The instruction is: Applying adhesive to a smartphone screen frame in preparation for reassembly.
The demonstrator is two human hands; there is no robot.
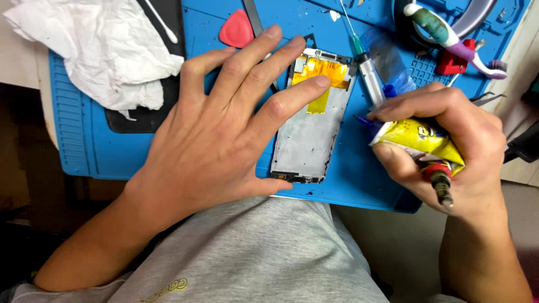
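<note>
From my remote seat I saw a blue mat (348, 179) spread under both hands. Beyond the left hand (224, 129), toward the far left corner, lay a crumpled white tissue (106, 50). That hand was spread flat with nothing in it: its fingers reached over the far end of a phone frame (311, 129), the middle fingertip touching yellow tape (320, 76) there, and the thumb tip pressed against the frame's near corner. The frame lay flat on the mat, between the two hands.

The right hand (455, 146) was clenched around a crumpled yellow tube (421, 143), thumb and forefinger pinching its front end. The tube's dark tip pointed toward the frame's right edge, just beside it; I could not tell whether it touched. A thin metal tool (442, 188) also stuck out of this fist, toward me.

Just beyond the right hand's knuckles lay a syringe (368, 70), and farther off a toothbrush (455, 42). Beyond the left hand's fingertips sat a red pick (237, 31) and, left of it, a cotton swab (163, 22).
</note>
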